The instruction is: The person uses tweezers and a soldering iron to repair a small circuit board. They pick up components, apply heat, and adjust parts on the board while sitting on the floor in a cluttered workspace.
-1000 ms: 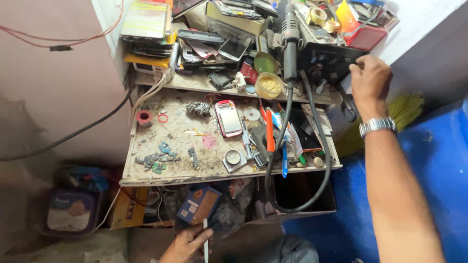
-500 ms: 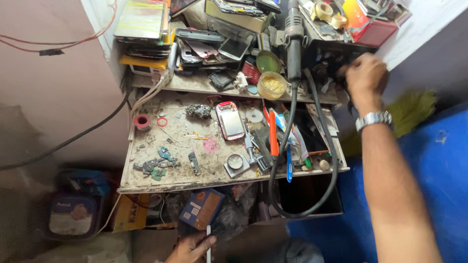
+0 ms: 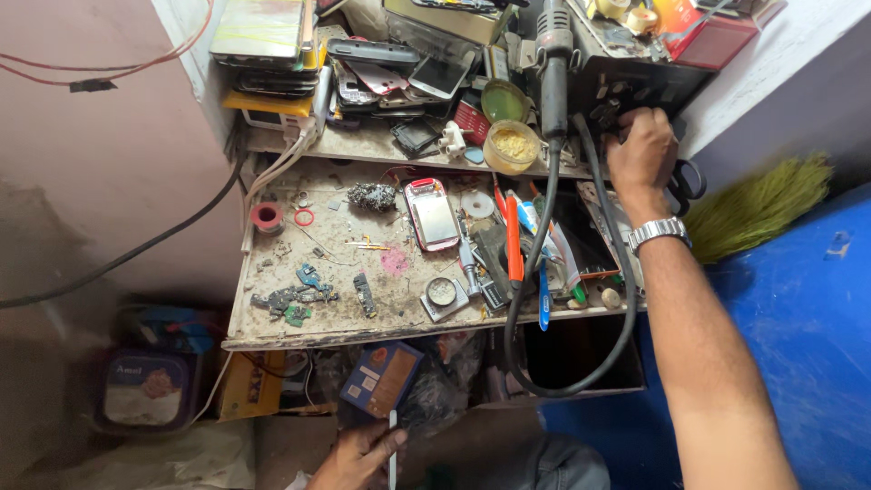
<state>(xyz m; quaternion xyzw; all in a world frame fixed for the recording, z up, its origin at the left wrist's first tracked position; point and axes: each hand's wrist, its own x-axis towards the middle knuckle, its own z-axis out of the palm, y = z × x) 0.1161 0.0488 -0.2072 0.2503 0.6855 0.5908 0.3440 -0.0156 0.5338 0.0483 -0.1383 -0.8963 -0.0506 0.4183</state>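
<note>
My right hand, with a metal watch on the wrist, reaches up to the front of a dark box-like station on the upper shelf and touches its controls. A hot-air handle hangs beside it, its thick black hose looping down past the bench. My left hand is low at the bottom edge, fingers closed on a thin white stick-like tool. A pink-framed phone lies face up on the dirty pull-out bench.
The bench carries circuit-board scraps, a red solder reel, an orange-handled tool and a round tin. Phones and parts are stacked on the shelf. A blue-orange box sits below, a tub left, a broom right.
My right hand has shifted left and down along the station's front. The view has tilted slightly; my left hand keeps the thin tool low.
</note>
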